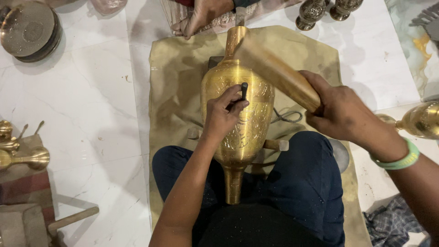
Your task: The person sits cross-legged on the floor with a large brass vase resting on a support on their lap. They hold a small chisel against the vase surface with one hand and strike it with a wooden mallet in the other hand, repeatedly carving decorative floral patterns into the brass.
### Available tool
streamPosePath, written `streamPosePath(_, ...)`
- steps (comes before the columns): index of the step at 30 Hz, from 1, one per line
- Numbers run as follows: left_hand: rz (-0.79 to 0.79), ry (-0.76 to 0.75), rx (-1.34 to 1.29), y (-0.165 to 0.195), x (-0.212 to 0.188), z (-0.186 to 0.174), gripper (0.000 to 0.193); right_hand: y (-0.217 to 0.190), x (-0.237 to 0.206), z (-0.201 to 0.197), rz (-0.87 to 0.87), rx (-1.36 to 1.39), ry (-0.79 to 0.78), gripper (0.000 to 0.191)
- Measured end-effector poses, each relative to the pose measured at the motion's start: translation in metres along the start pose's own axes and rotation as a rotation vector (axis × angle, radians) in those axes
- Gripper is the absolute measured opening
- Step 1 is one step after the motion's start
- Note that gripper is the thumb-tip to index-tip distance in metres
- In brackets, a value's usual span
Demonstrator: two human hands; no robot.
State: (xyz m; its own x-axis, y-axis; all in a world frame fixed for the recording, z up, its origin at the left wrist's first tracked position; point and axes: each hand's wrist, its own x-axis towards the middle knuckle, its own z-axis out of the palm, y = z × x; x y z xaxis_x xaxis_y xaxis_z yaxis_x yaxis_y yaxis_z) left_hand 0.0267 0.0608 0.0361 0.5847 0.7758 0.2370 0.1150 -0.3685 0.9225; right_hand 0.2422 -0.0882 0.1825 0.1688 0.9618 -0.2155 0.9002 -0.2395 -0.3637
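vase (238,98): golden brass, fine engraved floral pattern
mallet (274,64): light tan wood
punch (244,88): dark grey
cloth (178,82) under the hands: dull khaki
floor (91,100): white marble, faint grey veins
trousers (306,183): dark blue
wristband (402,161): pale green

A stack of round metal plates (29,29) sits at the floor's (91,105) far left corner, and two small dark engraved vases (327,10) stand near the far edge. Small brass pieces (20,153) lie on a striped cloth (25,183) at the left edge, with a wooden handle (73,218) just nearer. At the right edge are a brass goblet (418,121) and, at the near right corner, a checked rag (393,224).
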Motion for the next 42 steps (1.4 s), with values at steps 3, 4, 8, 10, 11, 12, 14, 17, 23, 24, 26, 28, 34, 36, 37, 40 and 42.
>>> streamPosePath(3, 0.037, 0.006, 0.010, -0.001, -0.001, 0.000, 0.044, -0.003, 0.005, 0.001, -0.115, -0.052, 0.077, 0.078)
streamPosePath(4, 0.066, 0.024, -0.003, -0.001, -0.001, 0.001, 0.043, -0.004, 0.007, 0.001, -0.136, -0.146, 0.089, 0.079)
streamPosePath(8, 0.085, 0.058, -0.063, -0.003, -0.002, 0.002, 0.044, -0.011, 0.012, -0.001, 0.025, -0.132, -0.088, 0.079)
streamPosePath(10, 0.048, 0.040, -0.058, -0.004, -0.003, 0.002, 0.045, -0.016, 0.013, -0.002, -0.102, 0.099, 0.074, 0.077)
streamPosePath(11, 0.043, 0.034, -0.032, -0.005, -0.003, 0.002, 0.044, -0.018, 0.013, -0.003, -0.048, -0.043, 0.012, 0.078)
streamPosePath(12, 0.041, 0.032, -0.005, -0.005, -0.003, 0.002, 0.044, -0.019, 0.012, -0.004, 0.004, -0.185, -0.043, 0.080)
streamPosePath(14, 0.061, 0.064, -0.032, -0.006, -0.004, 0.002, 0.043, -0.021, 0.012, -0.006, -0.030, -0.149, -0.043, 0.081)
streamPosePath(17, 0.132, 0.073, -0.070, -0.007, -0.004, 0.002, 0.042, -0.021, 0.013, -0.006, -0.101, -0.007, 0.017, 0.075)
streamPosePath(23, 0.068, 0.073, -0.035, -0.008, -0.005, 0.004, 0.043, -0.019, 0.021, -0.004, -0.080, 0.018, 0.039, 0.073)
streamPosePath(24, 0.068, 0.080, -0.047, -0.008, -0.005, 0.004, 0.044, -0.019, 0.021, -0.005, -0.145, -0.070, 0.080, 0.075)
streamPosePath(26, 0.077, 0.098, -0.066, -0.008, -0.005, 0.005, 0.042, -0.019, 0.022, -0.005, -0.094, -0.228, 0.007, 0.073)
streamPosePath(28, 0.082, 0.106, -0.055, -0.008, -0.005, 0.005, 0.040, -0.019, 0.023, -0.006, 0.117, -0.368, -0.227, 0.068)
streamPosePath(34, 0.064, 0.089, 0.003, -0.009, -0.007, 0.006, 0.042, -0.018, 0.025, -0.005, 0.025, -0.387, -0.142, 0.066)
streamPosePath(36, 0.065, 0.108, 0.013, -0.010, -0.008, 0.006, 0.044, -0.017, 0.026, -0.004, -0.214, -0.035, 0.060, 0.069)
streamPosePath(37, 0.083, 0.116, 0.024, -0.010, -0.008, 0.007, 0.044, -0.016, 0.026, -0.003, -0.319, 0.143, 0.174, 0.070)
streamPosePath(40, 0.105, 0.144, 0.022, -0.009, -0.007, 0.007, 0.044, -0.016, 0.026, -0.003, 0.032, -0.431, -0.088, 0.075)
streamPosePath(42, 0.072, 0.126, -0.048, -0.007, -0.008, 0.008, 0.044, -0.018, 0.027, -0.003, -0.190, -0.076, 0.074, 0.074)
